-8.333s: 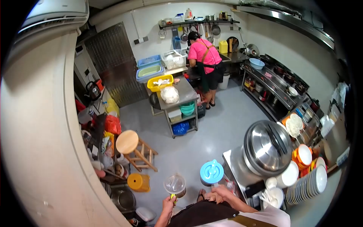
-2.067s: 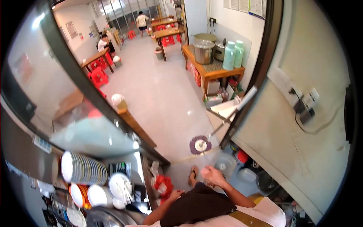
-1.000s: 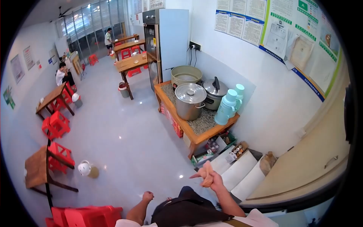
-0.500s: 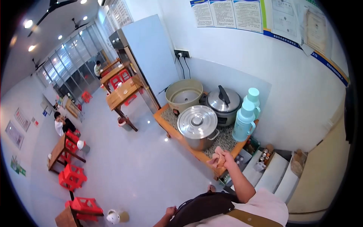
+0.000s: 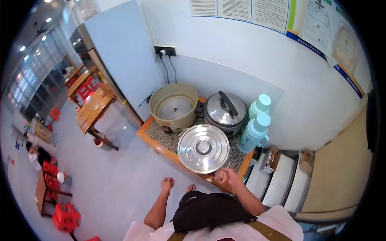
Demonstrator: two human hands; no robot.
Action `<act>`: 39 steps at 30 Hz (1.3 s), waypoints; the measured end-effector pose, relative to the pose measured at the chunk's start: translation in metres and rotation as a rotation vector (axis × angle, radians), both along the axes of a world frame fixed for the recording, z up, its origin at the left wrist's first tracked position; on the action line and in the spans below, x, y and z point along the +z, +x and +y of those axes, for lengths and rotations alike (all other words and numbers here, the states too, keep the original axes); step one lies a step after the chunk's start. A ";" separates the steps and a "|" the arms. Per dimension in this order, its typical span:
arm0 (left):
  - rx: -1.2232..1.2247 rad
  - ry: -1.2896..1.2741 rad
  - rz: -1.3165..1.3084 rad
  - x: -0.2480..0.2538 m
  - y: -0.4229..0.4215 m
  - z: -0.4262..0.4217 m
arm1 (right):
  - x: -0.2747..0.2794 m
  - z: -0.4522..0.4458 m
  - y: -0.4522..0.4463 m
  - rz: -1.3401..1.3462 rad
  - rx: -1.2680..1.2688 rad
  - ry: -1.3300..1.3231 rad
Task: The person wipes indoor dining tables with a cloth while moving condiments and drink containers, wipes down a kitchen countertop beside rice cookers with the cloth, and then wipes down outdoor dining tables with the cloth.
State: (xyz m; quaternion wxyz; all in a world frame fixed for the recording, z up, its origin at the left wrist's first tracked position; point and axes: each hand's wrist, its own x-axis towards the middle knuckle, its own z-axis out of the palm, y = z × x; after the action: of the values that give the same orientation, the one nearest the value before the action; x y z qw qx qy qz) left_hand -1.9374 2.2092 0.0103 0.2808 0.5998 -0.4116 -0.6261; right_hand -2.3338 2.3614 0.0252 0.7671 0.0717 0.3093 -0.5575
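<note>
My right hand (image 5: 227, 177) is closed at the front right rim of a lidded steel pot (image 5: 204, 148), by its side handle. The pink cloth is bunched in that hand, hard to tell from the fingers. My left hand (image 5: 167, 184) hangs in the air left of the pot, empty, fingers loosely bent and apart. Behind the pot stand an uncovered beige cooker (image 5: 173, 106) with a bare inside and a dark cooker (image 5: 225, 112) with a shiny lid. Two turquoise thermos flasks (image 5: 253, 132) stand at the right.
The pots stand on a wood-edged stone-topped table (image 5: 161, 136). White boxes (image 5: 279, 176) and a carton of small items lie low on the right. A tall cabinet (image 5: 120, 56) rises behind left. Wooden tables (image 5: 95, 107), red stools (image 5: 66, 217) and a seated person are farther left.
My right hand has moved left to the pot's front edge with the cloth. My left hand has come up and forward into fuller view. The view has shifted closer over the table.
</note>
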 end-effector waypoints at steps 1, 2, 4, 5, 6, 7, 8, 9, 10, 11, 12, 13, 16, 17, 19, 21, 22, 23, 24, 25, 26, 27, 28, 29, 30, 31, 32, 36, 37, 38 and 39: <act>-0.015 -0.025 0.005 0.009 -0.013 -0.040 | 0.018 0.011 0.017 0.044 -0.009 0.054; -0.055 -0.060 -0.007 0.017 -0.026 -0.078 | -0.009 0.018 0.030 -0.067 -0.068 0.023; -0.156 -0.123 -0.011 0.035 -0.058 -0.144 | 0.009 0.028 0.068 0.072 -0.178 0.158; -0.217 -0.149 -0.002 0.046 -0.078 -0.170 | 0.016 0.034 0.082 0.126 -0.193 0.178; -0.342 -0.155 0.007 0.044 -0.098 -0.199 | 0.019 0.037 0.090 0.096 -0.210 0.173; -0.468 -0.158 0.017 0.038 -0.118 -0.222 | 0.022 0.043 0.099 0.064 -0.228 0.170; -0.530 -0.143 0.012 0.038 -0.143 -0.233 | 0.026 0.052 0.111 0.031 -0.247 0.169; -0.591 -0.134 0.008 0.039 -0.167 -0.240 | 0.031 0.059 0.121 0.069 -0.294 0.226; -0.649 -0.047 0.020 0.039 -0.186 -0.243 | 0.040 0.063 0.129 0.105 -0.338 0.283; -0.704 0.034 0.031 0.041 -0.205 -0.244 | 0.050 0.065 0.136 0.143 -0.380 0.335; -0.763 0.109 0.044 0.043 -0.222 -0.241 | 0.076 0.064 0.141 0.114 -0.467 0.376; -0.810 -0.007 0.025 0.050 -0.232 -0.229 | 0.086 0.063 0.145 0.196 -0.515 0.391; -0.837 -0.122 -0.126 0.047 -0.248 -0.182 | 0.102 0.083 0.171 0.397 -0.792 0.574; -0.854 -0.081 -0.146 0.015 -0.256 -0.175 | 0.093 0.100 0.177 0.422 -0.848 0.588; -0.852 -0.008 -0.037 0.001 -0.262 -0.137 | 0.092 0.138 0.190 0.494 -0.915 0.624; -1.010 -0.035 0.014 0.011 -0.267 -0.096 | 0.098 0.175 0.211 0.509 -1.040 0.732; -1.085 -0.070 0.002 0.020 -0.274 -0.073 | 0.100 0.194 0.222 0.512 -1.085 0.764; -1.143 -0.110 -0.012 0.027 -0.277 -0.049 | 0.107 0.213 0.231 0.515 -1.115 0.789; -1.190 -0.151 -0.030 0.035 -0.278 -0.023 | 0.118 0.237 0.247 0.515 -1.149 0.768; -1.204 -0.154 0.002 0.043 -0.281 0.004 | 0.130 0.257 0.261 0.494 -1.191 0.776; -1.218 -0.155 0.035 0.050 -0.285 0.034 | 0.139 0.277 0.275 0.472 -1.233 0.784; -1.234 -0.160 0.070 0.057 -0.288 0.068 | 0.142 0.303 0.292 0.451 -1.280 0.786; -1.290 -0.100 0.119 0.070 -0.291 0.101 | 0.125 0.331 0.310 0.482 -1.306 0.794; -1.338 -0.081 0.151 0.077 -0.291 0.132 | 0.123 0.355 0.327 0.495 -1.348 0.813; -1.385 -0.063 0.182 0.087 -0.292 0.166 | 0.123 0.381 0.343 0.507 -1.389 0.829; -1.429 -0.046 0.215 0.096 -0.292 0.200 | 0.128 0.405 0.357 0.523 -1.430 0.844; -1.508 -0.039 0.220 0.105 -0.291 0.232 | 0.133 0.431 0.368 0.500 -1.469 0.871; -1.468 -0.081 0.221 0.107 -0.295 0.358 | 0.144 0.532 0.401 0.436 -1.650 0.812; -1.502 -0.085 0.251 0.118 -0.301 0.391 | 0.149 0.559 0.404 0.434 -1.714 0.741; -1.523 -0.076 0.261 0.129 -0.295 0.416 | 0.154 0.581 0.415 0.421 -1.754 0.681; -1.536 -0.061 0.281 0.139 -0.288 0.444 | 0.159 0.606 0.423 0.421 -1.789 0.623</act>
State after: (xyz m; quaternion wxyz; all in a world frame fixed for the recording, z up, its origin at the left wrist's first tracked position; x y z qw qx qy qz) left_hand -2.2256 2.6536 0.1497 -0.1656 0.0538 -0.6891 -0.7035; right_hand -1.9107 2.9675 0.1840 -0.0649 0.3793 0.4051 -0.8293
